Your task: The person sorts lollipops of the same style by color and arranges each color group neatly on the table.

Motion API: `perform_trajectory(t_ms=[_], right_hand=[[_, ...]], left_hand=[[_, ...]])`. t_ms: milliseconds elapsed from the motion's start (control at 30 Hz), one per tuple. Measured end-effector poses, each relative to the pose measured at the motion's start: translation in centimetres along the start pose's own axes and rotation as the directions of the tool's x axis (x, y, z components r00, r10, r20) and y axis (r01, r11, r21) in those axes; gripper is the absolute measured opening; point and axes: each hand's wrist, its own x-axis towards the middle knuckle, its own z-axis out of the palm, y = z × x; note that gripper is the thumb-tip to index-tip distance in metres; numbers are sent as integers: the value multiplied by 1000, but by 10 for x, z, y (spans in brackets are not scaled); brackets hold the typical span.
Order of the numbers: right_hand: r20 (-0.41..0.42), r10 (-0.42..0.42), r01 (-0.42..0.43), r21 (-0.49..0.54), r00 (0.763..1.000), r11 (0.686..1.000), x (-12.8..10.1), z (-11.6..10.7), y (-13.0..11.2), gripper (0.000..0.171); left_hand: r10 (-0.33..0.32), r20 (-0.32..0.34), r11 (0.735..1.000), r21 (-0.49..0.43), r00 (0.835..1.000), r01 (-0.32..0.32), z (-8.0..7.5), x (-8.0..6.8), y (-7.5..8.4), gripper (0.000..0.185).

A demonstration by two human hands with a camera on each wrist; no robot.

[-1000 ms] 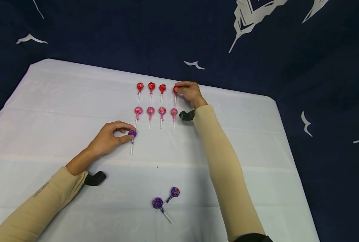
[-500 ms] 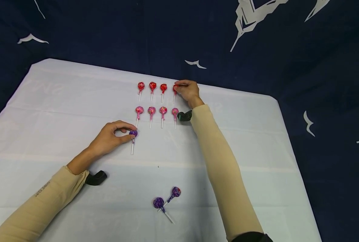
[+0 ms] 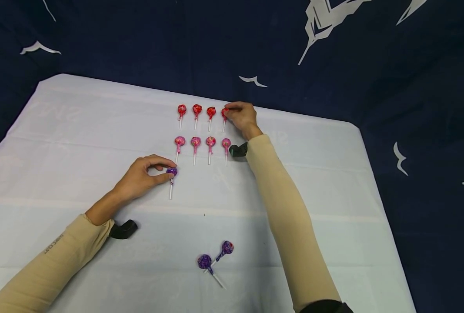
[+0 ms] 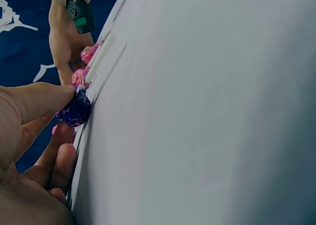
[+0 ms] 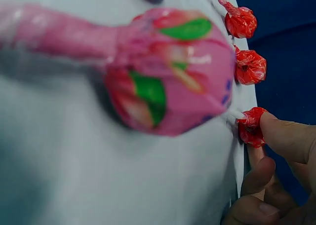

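On the white table (image 3: 79, 130) lie a row of red lollipops (image 3: 196, 110) and below it a row of pink lollipops (image 3: 195, 142). My right hand (image 3: 240, 115) pinches the head of the rightmost red lollipop (image 3: 224, 113) (image 5: 251, 128), which lies on the table. My left hand (image 3: 143, 176) pinches a purple lollipop (image 3: 171, 172) (image 4: 75, 109) lying under the first pink one, thumb and fingers on its head. In the right wrist view a pink lollipop (image 5: 173, 72) fills the foreground.
Two more purple lollipops (image 3: 214, 259) lie crossed near the table's front edge. A dark blue cloth with white marks (image 3: 333, 52) hangs behind and to the right of the table. Black wrist mounts (image 3: 123, 229) sit under both forearms.
My right hand has nudged the rightmost red lollipop slightly left, closer to its row. The left hand stays on the purple lollipop.
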Motion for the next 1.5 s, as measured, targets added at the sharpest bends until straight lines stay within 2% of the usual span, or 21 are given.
perform_trajectory(t_ms=[667, 1067, 1167, 1333, 1433, 1500], right_hand=[[23, 3, -2, -15, 1000, 1000, -2, -3, 3, 23], [-23, -4, 5, 46, 1000, 999, -6, -6, 3, 34], [-32, -43, 44, 21, 999, 999, -13, -10, 3, 35], [-7, -181, 180, -84, 983, 980, -40, -20, -1, 34], [46, -274, 278, -139, 961, 950, -66, -26, -5, 32], [109, -334, 349, -179, 936, 920, -89, -30, -10, 31]], left_hand=[[-2, 8, 1000, -3, 1000, 2, 0, 0, -1, 25], [-1, 18, 1000, 3, 1000, 1, -1, -1, 0, 25], [-6, 22, 1000, 10, 1000, 6, -2, -1, 0, 25], [-3, 15, 1000, 13, 1000, 3, -3, -1, 0, 24], [2, 16, 1000, 11, 1000, -3, -3, -1, 0, 25], [3, 20, 1000, 10, 1000, -3, -2, 0, 0, 25]])
